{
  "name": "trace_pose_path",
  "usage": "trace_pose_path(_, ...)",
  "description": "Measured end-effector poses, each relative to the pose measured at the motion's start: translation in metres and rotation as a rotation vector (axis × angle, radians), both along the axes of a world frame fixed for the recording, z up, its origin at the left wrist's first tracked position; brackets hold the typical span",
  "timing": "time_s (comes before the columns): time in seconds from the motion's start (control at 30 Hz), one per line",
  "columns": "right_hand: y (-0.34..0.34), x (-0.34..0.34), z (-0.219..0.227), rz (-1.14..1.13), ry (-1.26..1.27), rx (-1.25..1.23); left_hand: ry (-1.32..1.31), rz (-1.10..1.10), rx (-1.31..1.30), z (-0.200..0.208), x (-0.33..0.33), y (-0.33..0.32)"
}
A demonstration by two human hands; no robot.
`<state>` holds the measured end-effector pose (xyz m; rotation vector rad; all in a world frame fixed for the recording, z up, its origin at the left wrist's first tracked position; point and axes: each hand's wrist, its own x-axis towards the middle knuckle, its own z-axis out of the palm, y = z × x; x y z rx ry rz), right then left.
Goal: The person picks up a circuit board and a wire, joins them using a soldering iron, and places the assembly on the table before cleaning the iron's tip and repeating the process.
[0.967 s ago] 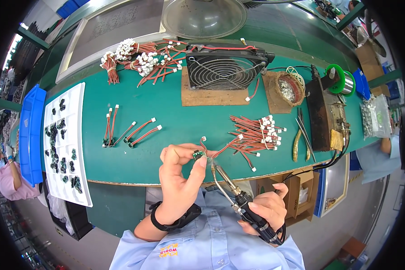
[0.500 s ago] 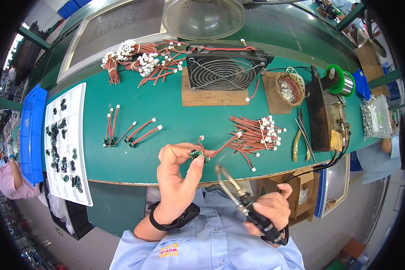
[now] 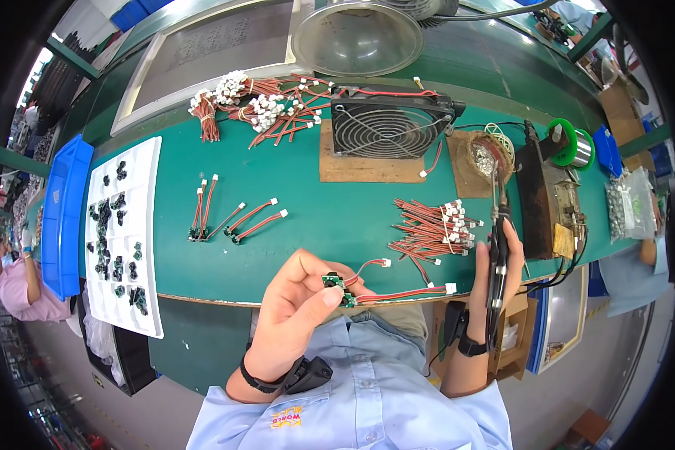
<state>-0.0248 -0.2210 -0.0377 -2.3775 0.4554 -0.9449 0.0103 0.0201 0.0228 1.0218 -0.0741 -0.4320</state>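
Left hand [image 3: 300, 296], lower centre of frame: closed to a narrow pinch, thumb against fingers, gripping a small green circuit board [image 3: 333, 282]. From the board, thin red and dark wires [image 3: 397, 294] run right to white block-shaped plugs. Right hand [image 3: 511, 259], right of centre: wrapped around the dark handle of a soldering iron [image 3: 496, 277], slim metal end pointing up, in front of a rough-rimmed round bowl [image 3: 469, 171] of silvery scraps. Counter [image 3: 277, 172]: smooth, green. Upper centre: black fan [image 3: 386, 135] with ringed wire grille. Left: white compartmented tray [image 3: 144, 225] carrying small dark parts.
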Motion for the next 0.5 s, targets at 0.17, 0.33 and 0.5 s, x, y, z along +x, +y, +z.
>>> trace_pose_path(0.17, 0.028, -0.027, -0.007, 0.197, -0.095, 0.635, -0.171, 0.1, 0.203, -0.013, 0.012, 0.016)
trace_pose_path(0.33, 0.04, -0.02, -0.015, 0.347, -0.044, 0.241, -0.303, 0.333, 0.789, -0.048, 0.035, 0.077)
trace_pose_path(0.5, 0.05, 0.003, -0.008, 0.378, -0.071, -0.079, -0.376, 0.53, 1.398, -0.06, 0.039, 0.104)
